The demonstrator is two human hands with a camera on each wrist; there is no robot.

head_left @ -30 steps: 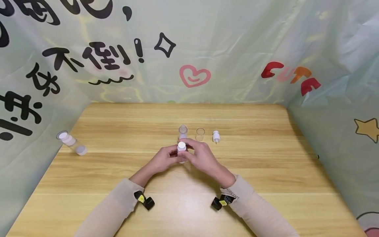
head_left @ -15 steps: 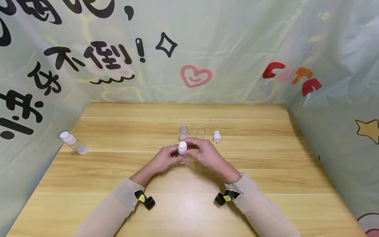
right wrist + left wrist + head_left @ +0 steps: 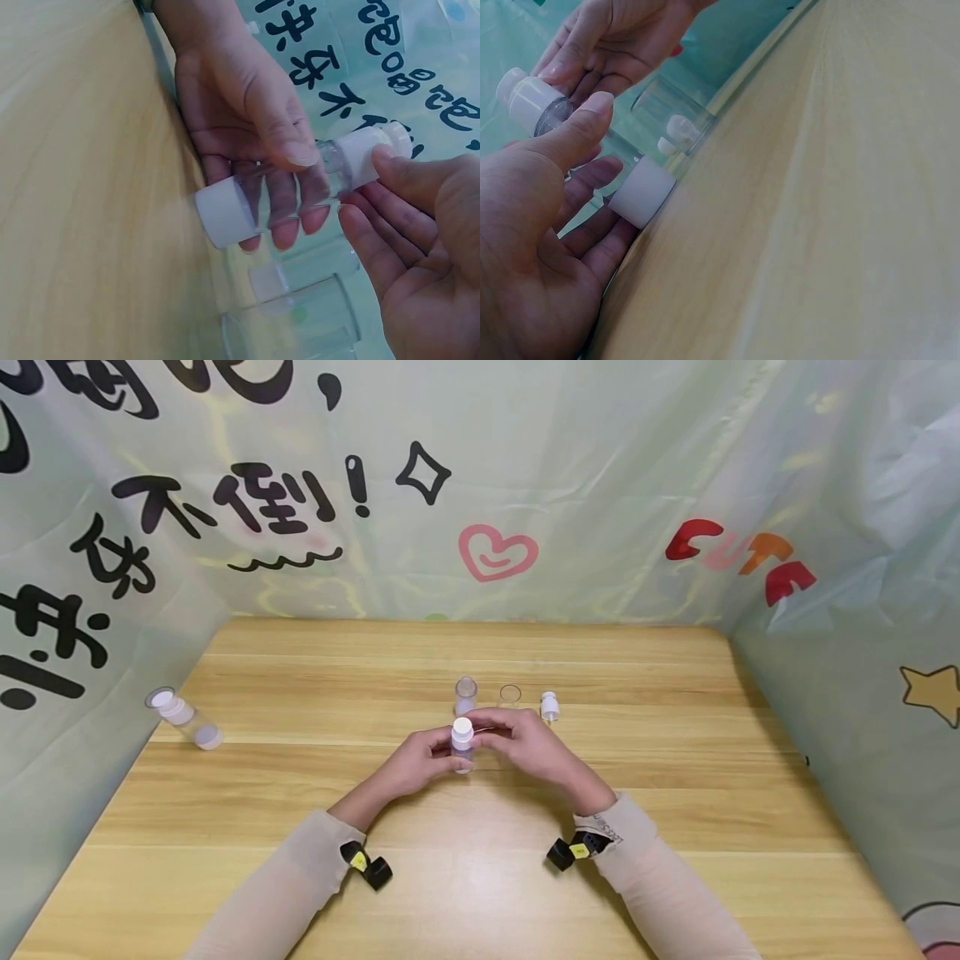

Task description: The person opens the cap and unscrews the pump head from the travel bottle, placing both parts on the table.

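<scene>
At the far left of the wooden table point(image 3: 480, 885) there is a white-topped bottle point(image 3: 183, 718), near the edge and well apart from the other things; it looks slanted in the head view. Next comes the left hand point(image 3: 408, 768), with fingers bent and thumb in front, and it holds the clear body of the middle bottle point(image 3: 462, 760). This bottle has a white bottom part point(image 3: 225, 212), and I cannot tell if it rests on the wood. Just behind it stands a clear bottle point(image 3: 466, 695). To the right, the right hand point(image 3: 525, 747) is partly closed: its thumb touches the white top point(image 3: 462, 730) of the middle bottle and its fingers curl behind, in a light pinch. Behind this hand is a clear cup point(image 3: 510, 695), partly hidden. Last, beside the cup, is a small white pump point(image 3: 550, 705).
</scene>
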